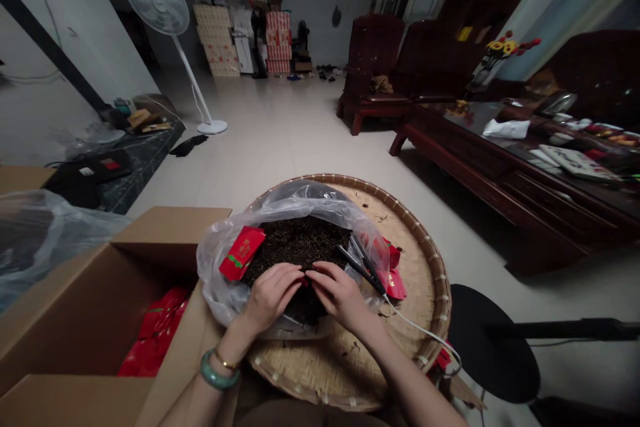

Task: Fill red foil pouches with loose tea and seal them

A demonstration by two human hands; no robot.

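Both my left hand (275, 293) and my right hand (339, 290) are closed, their fingertips meeting over an open clear plastic bag (215, 293). Between the fingertips shows a sliver of a red packet (305, 279), mostly hidden. Dark, dried tea leaves (300, 240) fill the bag below. On the bag's left side lies a red packet with gold print (243, 252). A black flat iron (367, 267) with a white cord rests at the bag's right edge, its two arms apart. More red packets (395, 285) lie beside it on a round woven bamboo tray (420, 253).
At the left stands an open cardboard box (65, 320) with red packets (157, 330) inside. A round black stand base (493, 347) is on the floor at the right. Farther off are a white fan (157, 0), a dark wooden table (465, 160) and stacked boxes (217, 40).
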